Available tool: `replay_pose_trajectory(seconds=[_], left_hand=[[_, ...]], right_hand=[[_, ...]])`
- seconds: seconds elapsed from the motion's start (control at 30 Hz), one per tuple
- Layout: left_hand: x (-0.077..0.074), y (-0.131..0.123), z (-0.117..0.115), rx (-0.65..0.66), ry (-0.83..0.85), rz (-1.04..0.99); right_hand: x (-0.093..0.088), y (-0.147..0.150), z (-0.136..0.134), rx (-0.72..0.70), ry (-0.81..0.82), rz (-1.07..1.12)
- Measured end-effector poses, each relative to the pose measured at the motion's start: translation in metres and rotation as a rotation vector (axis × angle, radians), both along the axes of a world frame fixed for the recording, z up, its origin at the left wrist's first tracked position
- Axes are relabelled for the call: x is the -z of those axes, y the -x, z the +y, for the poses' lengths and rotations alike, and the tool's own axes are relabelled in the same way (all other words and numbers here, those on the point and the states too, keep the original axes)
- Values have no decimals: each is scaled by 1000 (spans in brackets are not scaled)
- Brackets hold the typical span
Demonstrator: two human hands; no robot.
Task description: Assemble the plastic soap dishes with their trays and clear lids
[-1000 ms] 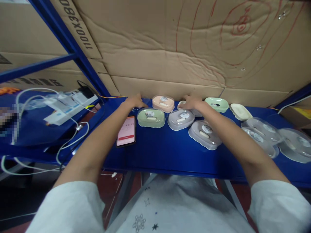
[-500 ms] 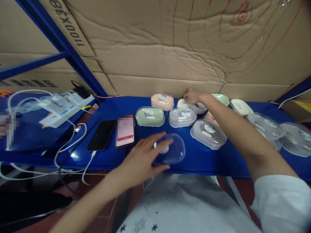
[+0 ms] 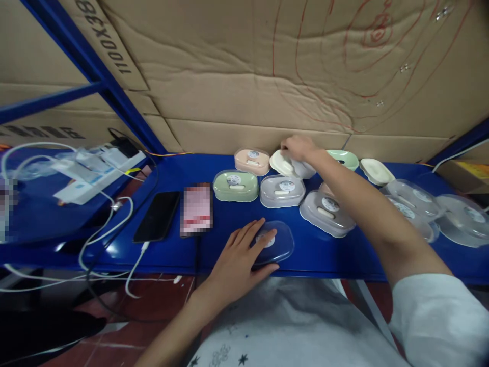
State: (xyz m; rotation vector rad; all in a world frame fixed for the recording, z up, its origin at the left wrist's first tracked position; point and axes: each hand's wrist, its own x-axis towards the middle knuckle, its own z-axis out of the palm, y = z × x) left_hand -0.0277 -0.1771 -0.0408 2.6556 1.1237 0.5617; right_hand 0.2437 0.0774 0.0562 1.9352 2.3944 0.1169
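My left hand [image 3: 244,255] lies with fingers spread over a clear plastic lid [image 3: 280,244] near the front edge of the blue table. At the back, my right hand [image 3: 300,148] has its fingers closed on the edge of a cream soap dish [image 3: 280,162], which sits tilted beside a greyish soap box [image 3: 304,169]. Its fingertips are partly hidden. In front of it stand a lidded grey soap box [image 3: 282,196] and a lidded green one [image 3: 235,188]. A lidded pink soap box [image 3: 248,165] is to the left.
Another grey soap box [image 3: 328,216] stands right of centre, and clear lids [image 3: 414,196] overlap farther right. A green dish [image 3: 344,159] and a cream dish [image 3: 376,172] lie at the back. Two phones [image 3: 157,216] and a power strip [image 3: 95,178] with cables are left. Cardboard [image 3: 229,102] walls the back.
The cream dish has shifted left and shows more of itself, with my right hand at its edge. My left hand and the clear lid have moved slightly toward me and to the right.
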Motion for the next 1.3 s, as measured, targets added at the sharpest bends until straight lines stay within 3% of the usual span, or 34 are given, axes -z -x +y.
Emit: replay_pose_trajectory(seconds=[0.17, 0.23, 0.3, 0.4, 0.53, 0.63, 0.73, 0.83, 0.97, 1.13, 1.3], left_hand=[[5, -2, 2, -43, -43, -30], [7, -2, 3, -89, -52, -60], [9, -1, 3, -150, -51, -144], [9, 4, 2, -202, 11, -355], [8, 13, 0, -187, 92, -681], [6, 16, -4, -191, 27, -862], [2, 16, -7, -159, -121, -868], [-1, 14, -9, -78, -213, -741], [0, 9, -9, -13, -180, -629], [6, 7, -4, -133, -87, -572], [12, 5, 2, -259, -60, -437]], right_hand=[[-45, -17, -43, -146, -303, 233], [-61, -21, -77, -263, -399, 363], [-70, -21, -121, -399, -337, 413], [-65, -13, -188, -627, -74, 431], [-30, 8, -240, -742, 48, 384], [1, 25, -239, -767, -13, 222], [25, 40, -215, -778, -58, 51], [37, 49, -186, -746, -77, -76], [44, 42, -168, -700, -150, -98], [47, 9, -191, -627, -307, 31], [63, -23, -214, -530, -418, 84]])
